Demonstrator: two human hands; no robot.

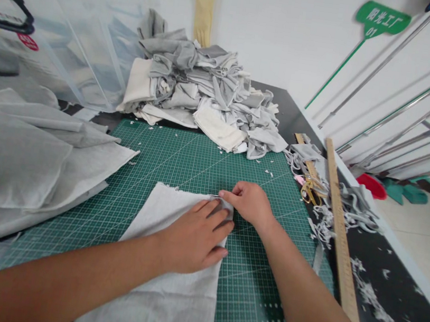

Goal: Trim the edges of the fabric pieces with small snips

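Observation:
A light grey piece of fabric (164, 292) lies flat on the green cutting mat (150, 162). My left hand (191, 240) rests flat on the fabric near its far right corner, fingers spread. My right hand (247, 203) pinches that corner, with something small and metallic, too small to make out, at its fingertips. Both hands touch the same corner area.
A heap of grey and cream fabric pieces (204, 95) sits at the back of the mat. Large grey cloth sheets (19, 160) lie at left beside clear plastic bins (56, 37). Scissors (309, 190), a wooden ruler (339, 226) and fabric scraps (352, 212) lie at right.

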